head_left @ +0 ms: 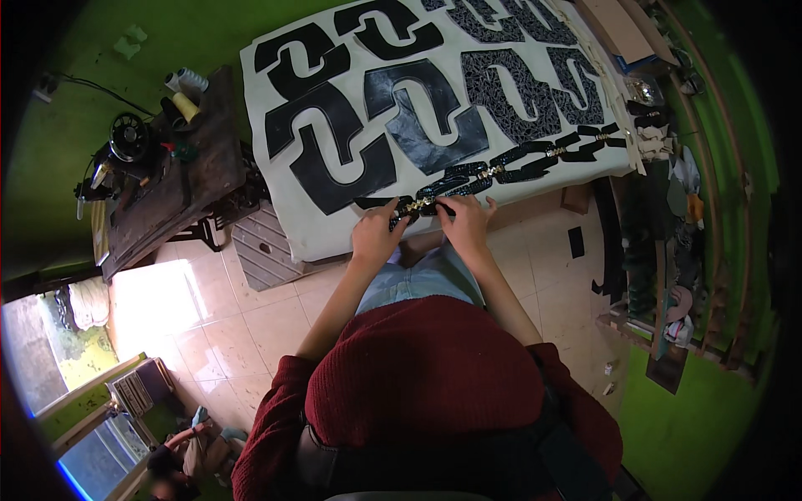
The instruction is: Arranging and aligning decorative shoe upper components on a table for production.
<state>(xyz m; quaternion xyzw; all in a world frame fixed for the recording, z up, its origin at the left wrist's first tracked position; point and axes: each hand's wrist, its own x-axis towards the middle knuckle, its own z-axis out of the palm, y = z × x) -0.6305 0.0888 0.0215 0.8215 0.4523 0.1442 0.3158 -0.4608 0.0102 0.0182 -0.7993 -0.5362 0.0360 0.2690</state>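
At the near edge of the white-covered table, my left hand pinches the left part of a shiny black strap with a gold ornament. My right hand grips the strap's right part between thumb and fingertips, its little finger held out. Similar black straps with gold pieces run in a row to the right along the table. Beyond them lie curved flat cut-outs, some smooth black, others in black and grey pattern. My fingers partly cover the held strap.
To the left stands a dark wooden sewing table with a sewing machine and thread cones. A slatted wooden board sits beneath the table's left side. Cluttered shelving lines the right wall, with a cardboard box at the back.
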